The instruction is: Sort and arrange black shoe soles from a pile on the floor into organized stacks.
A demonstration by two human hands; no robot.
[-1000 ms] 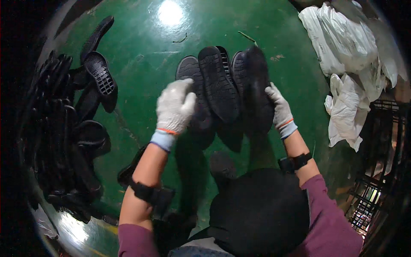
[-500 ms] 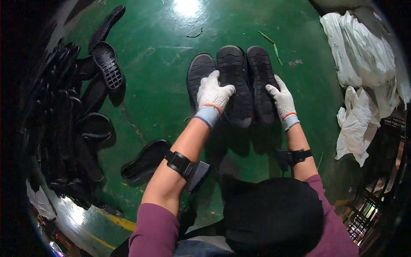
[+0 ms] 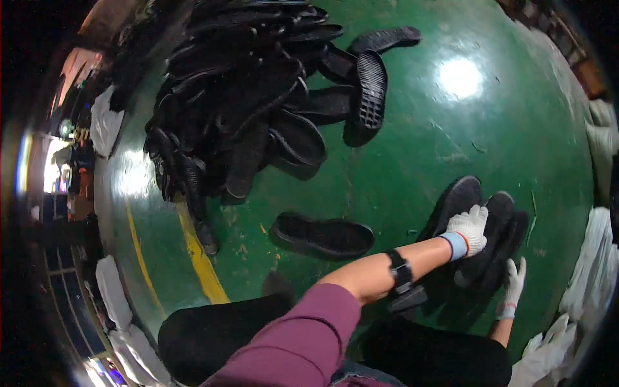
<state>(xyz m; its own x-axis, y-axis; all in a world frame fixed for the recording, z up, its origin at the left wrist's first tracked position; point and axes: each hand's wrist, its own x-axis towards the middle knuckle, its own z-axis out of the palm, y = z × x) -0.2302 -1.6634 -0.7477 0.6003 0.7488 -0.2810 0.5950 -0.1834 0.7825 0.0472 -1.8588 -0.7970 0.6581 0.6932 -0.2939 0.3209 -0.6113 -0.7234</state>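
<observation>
Three black shoe soles lie side by side on the green floor at the right: a left sole (image 3: 459,197), a middle sole (image 3: 499,209) and a right sole (image 3: 514,233). My left hand (image 3: 469,231), in a white knit glove, rests between the left and middle ones, its fingers bent over the sole edge; their undersides are hidden. Beside the near end of the right sole is my gloved right hand (image 3: 513,284), fingers stretched out along its edge. Another black sole (image 3: 322,235) lies apart, left of my left forearm.
A big heap of black soles (image 3: 238,97) covers the floor at the far left. One sole with a gridded face (image 3: 371,90) lies at its edge. White plastic bags (image 3: 590,258) line the right side. Yellow stripes (image 3: 200,258) mark the floor near my knee.
My view has swung left, so the heap now shows more fully and the three soles sit farther right. Both hands remain at the soles; my right hand is now nearer their close end.
</observation>
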